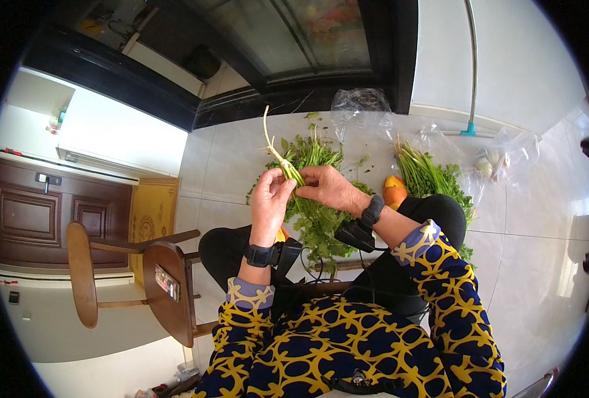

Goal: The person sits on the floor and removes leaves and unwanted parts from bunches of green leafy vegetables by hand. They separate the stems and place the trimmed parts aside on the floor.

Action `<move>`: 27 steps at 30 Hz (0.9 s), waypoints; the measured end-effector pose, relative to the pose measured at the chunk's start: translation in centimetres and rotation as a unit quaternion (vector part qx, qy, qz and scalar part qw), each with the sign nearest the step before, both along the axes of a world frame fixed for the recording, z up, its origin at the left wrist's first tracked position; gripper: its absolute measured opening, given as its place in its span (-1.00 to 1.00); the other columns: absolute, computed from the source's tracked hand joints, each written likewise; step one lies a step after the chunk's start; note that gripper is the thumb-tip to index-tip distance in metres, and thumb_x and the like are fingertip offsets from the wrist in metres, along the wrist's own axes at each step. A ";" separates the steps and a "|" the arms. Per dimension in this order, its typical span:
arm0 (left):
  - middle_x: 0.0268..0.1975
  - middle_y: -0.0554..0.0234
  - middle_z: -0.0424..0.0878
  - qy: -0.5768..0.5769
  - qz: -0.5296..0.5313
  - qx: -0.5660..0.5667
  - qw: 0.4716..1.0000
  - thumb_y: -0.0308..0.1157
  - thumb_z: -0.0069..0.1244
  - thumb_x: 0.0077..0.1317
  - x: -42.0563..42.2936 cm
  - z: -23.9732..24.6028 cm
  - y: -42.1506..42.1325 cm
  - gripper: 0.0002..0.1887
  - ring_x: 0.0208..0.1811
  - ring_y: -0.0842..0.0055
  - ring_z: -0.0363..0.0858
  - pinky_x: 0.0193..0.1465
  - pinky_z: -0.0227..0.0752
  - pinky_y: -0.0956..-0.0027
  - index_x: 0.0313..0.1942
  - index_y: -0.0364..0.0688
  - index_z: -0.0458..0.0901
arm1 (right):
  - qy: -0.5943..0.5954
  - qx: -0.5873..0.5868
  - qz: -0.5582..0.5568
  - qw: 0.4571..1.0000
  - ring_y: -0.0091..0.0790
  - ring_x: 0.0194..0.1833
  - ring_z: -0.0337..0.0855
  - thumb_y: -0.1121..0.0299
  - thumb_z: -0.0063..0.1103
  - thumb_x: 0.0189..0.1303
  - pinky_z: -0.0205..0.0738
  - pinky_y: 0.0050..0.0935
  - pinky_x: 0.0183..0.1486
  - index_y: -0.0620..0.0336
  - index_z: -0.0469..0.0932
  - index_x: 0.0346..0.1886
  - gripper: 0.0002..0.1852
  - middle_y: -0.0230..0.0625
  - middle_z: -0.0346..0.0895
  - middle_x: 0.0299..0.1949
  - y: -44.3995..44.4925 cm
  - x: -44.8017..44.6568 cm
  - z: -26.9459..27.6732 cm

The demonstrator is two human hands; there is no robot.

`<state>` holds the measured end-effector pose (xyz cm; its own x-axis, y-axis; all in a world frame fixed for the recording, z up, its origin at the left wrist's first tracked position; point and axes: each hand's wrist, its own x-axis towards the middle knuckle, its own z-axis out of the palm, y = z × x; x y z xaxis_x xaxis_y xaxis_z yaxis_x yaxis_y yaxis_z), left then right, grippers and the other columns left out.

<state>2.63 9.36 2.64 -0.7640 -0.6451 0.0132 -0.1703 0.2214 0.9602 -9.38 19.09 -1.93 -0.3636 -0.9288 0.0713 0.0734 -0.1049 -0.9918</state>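
A coriander plant with a long pale root hangs between my two hands, its root end pointing up and away from me. My left hand pinches the green stems just below the root, thumb against fingertips. On the other side, the bent fingers of my right hand grip the same stems. The leafy end spreads below my hands, over the floor between my knees. Behind my hands lies a loose pile of leafy greens on the tiles.
Beyond my right knee lies a bunch of greens, beside an orange, slipper-like thing. Clear plastic bags and a bag of garlic bulbs rest near a long-handled floor tool. A wooden chair at left bears a phone.
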 end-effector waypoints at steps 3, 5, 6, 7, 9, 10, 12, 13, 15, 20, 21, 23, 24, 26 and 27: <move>-0.31 0.41 0.53 -0.008 0.025 0.002 1.000 -0.45 -0.01 0.27 -0.2 0.0 0.0 -0.86 -0.33 0.75 0.48 -0.33 0.44 0.61 -0.18 -0.26 0.48 | 0.048 -0.001 -0.017 0.999 -0.53 -0.54 0.40 0.41 0.22 -0.05 0.36 -0.45 -0.45 0.39 0.52 -0.30 -0.75 -0.24 0.49 -0.59 0.2 -0.2 -0.1; -0.33 0.41 0.54 -0.016 0.044 -0.002 0.999 -0.44 -0.01 0.28 -0.3 0.0 0.0 -0.88 -0.35 0.75 0.48 -0.36 0.45 0.61 -0.21 -0.26 0.49 | 0.049 0.004 -0.023 0.999 -0.51 -0.55 0.41 0.41 0.23 -0.06 0.36 -0.44 -0.44 0.38 0.52 -0.31 -0.75 -0.24 0.50 -0.59 0.3 -0.2 0.0; -0.34 0.41 0.54 -0.019 0.053 -0.005 0.998 -0.44 -0.01 0.28 -0.3 0.0 0.0 -0.89 -0.36 0.75 0.48 -0.37 0.45 0.61 -0.22 -0.25 0.50 | 0.046 0.001 -0.022 0.999 -0.50 -0.55 0.41 0.41 0.23 -0.06 0.37 -0.43 -0.44 0.38 0.52 -0.31 -0.75 -0.24 0.50 -0.59 0.2 -0.1 0.0; -0.35 0.42 0.54 -0.012 0.059 0.006 0.998 -0.43 -0.01 0.28 -0.4 0.0 0.0 -0.89 -0.38 0.75 0.48 -0.38 0.44 0.61 -0.24 -0.25 0.50 | 0.054 0.005 -0.029 0.998 -0.50 -0.55 0.42 0.41 0.23 -0.06 0.37 -0.43 -0.43 0.37 0.53 -0.32 -0.75 -0.24 0.50 -0.58 0.2 -0.1 0.0; -0.37 0.42 0.54 -0.007 0.061 0.001 0.998 -0.42 -0.02 0.29 -0.4 -0.2 0.0 -0.90 -0.39 0.75 0.48 -0.38 0.44 0.62 -0.25 -0.24 0.50 | 0.058 0.016 -0.032 0.998 -0.49 -0.55 0.42 0.41 0.24 -0.06 0.38 -0.43 -0.42 0.36 0.53 -0.32 -0.76 -0.24 0.51 -0.58 0.2 -0.1 -0.1; -0.38 0.42 0.54 0.010 0.057 0.018 0.998 -0.42 -0.02 0.29 -0.5 -0.3 0.0 -0.90 -0.39 0.75 0.48 -0.38 0.44 0.62 -0.26 -0.24 0.50 | 0.061 0.011 -0.033 0.998 -0.49 -0.55 0.43 0.41 0.24 -0.06 0.38 -0.44 -0.42 0.35 0.54 -0.32 -0.76 -0.23 0.51 -0.58 0.2 -0.3 -0.1; -0.38 0.42 0.55 0.013 0.051 0.016 0.998 -0.42 -0.02 0.29 -0.5 -0.3 -0.1 -0.91 -0.39 0.75 0.49 -0.38 0.44 0.62 -0.26 -0.23 0.50 | 0.058 0.023 -0.025 0.998 -0.48 -0.55 0.45 0.41 0.24 -0.07 0.39 -0.44 -0.42 0.34 0.55 -0.32 -0.77 -0.23 0.51 -0.57 0.3 -0.6 -0.2; -0.38 0.42 0.55 0.020 0.049 0.032 0.998 -0.41 -0.03 0.30 -0.4 -0.3 -0.1 -0.91 -0.39 0.75 0.49 -0.38 0.44 0.62 -0.26 -0.23 0.50 | 0.057 0.013 -0.035 0.998 -0.48 -0.55 0.45 0.42 0.24 -0.07 0.39 -0.44 -0.42 0.33 0.56 -0.32 -0.78 -0.23 0.51 -0.58 0.4 -0.7 -0.2; -0.37 0.41 0.56 0.021 0.043 0.026 0.999 -0.41 -0.04 0.30 -0.4 -0.2 -0.1 -0.91 -0.38 0.75 0.50 -0.38 0.44 0.62 -0.27 -0.23 0.50 | 0.061 0.001 -0.051 0.997 -0.48 -0.54 0.46 0.42 0.25 -0.07 0.39 -0.45 -0.42 0.32 0.57 -0.32 -0.78 -0.22 0.51 -0.58 0.5 -1.0 -0.2; -0.36 0.38 0.57 -0.009 0.041 0.011 0.999 -0.42 -0.06 0.31 -0.6 0.1 0.1 -0.91 -0.38 0.72 0.52 -0.36 0.43 0.63 -0.26 -0.25 0.49 | 0.068 0.017 -0.057 0.996 -0.49 -0.55 0.45 0.42 0.26 -0.07 0.39 -0.45 -0.42 0.31 0.57 -0.32 -0.78 -0.24 0.51 -0.59 0.4 -1.6 -0.3; -0.36 0.38 0.57 -0.015 0.038 0.008 0.999 -0.43 -0.06 0.31 -0.7 0.1 0.1 -0.91 -0.38 0.72 0.52 -0.36 0.43 0.63 -0.26 -0.26 0.49 | 0.066 0.016 -0.053 0.996 -0.49 -0.55 0.45 0.43 0.26 -0.07 0.38 -0.45 -0.43 0.32 0.57 -0.33 -0.79 -0.24 0.51 -0.59 0.4 -1.6 -0.3; -0.36 0.37 0.57 -0.023 0.034 0.006 0.999 -0.43 -0.07 0.31 -0.7 0.2 0.1 -0.91 -0.38 0.71 0.53 -0.36 0.43 0.63 -0.25 -0.26 0.49 | 0.072 0.023 -0.059 0.995 -0.49 -0.56 0.43 0.43 0.26 -0.07 0.37 -0.44 -0.44 0.32 0.57 -0.34 -0.79 -0.24 0.50 -0.60 0.4 -1.7 -0.5; -0.36 0.37 0.57 -0.024 0.032 0.007 0.999 -0.44 -0.06 0.31 -0.7 0.2 0.1 -0.91 -0.38 0.70 0.53 -0.36 0.43 0.63 -0.25 -0.26 0.49 | 0.078 0.026 -0.061 0.995 -0.49 -0.56 0.41 0.44 0.25 -0.08 0.37 -0.44 -0.44 0.33 0.57 -0.34 -0.79 -0.24 0.49 -0.60 0.4 -1.7 -0.5; -0.35 0.37 0.57 -0.027 0.029 0.009 0.999 -0.44 -0.06 0.30 -0.6 0.0 0.0 -0.91 -0.38 0.69 0.54 -0.36 0.43 0.62 -0.24 -0.26 0.50 | 0.062 0.020 -0.070 0.995 -0.50 -0.56 0.40 0.44 0.25 -0.08 0.35 -0.44 -0.45 0.34 0.56 -0.35 -0.79 -0.25 0.48 -0.61 0.4 -1.7 -0.5; -0.35 0.37 0.58 -0.029 0.029 0.010 0.999 -0.44 -0.06 0.30 -0.5 -0.2 0.0 -0.91 -0.39 0.68 0.54 -0.35 0.43 0.61 -0.24 -0.26 0.50 | 0.055 0.033 -0.073 0.995 -0.50 -0.57 0.39 0.44 0.25 -0.08 0.35 -0.44 -0.46 0.34 0.56 -0.36 -0.79 -0.25 0.47 -0.62 0.4 -1.7 -0.4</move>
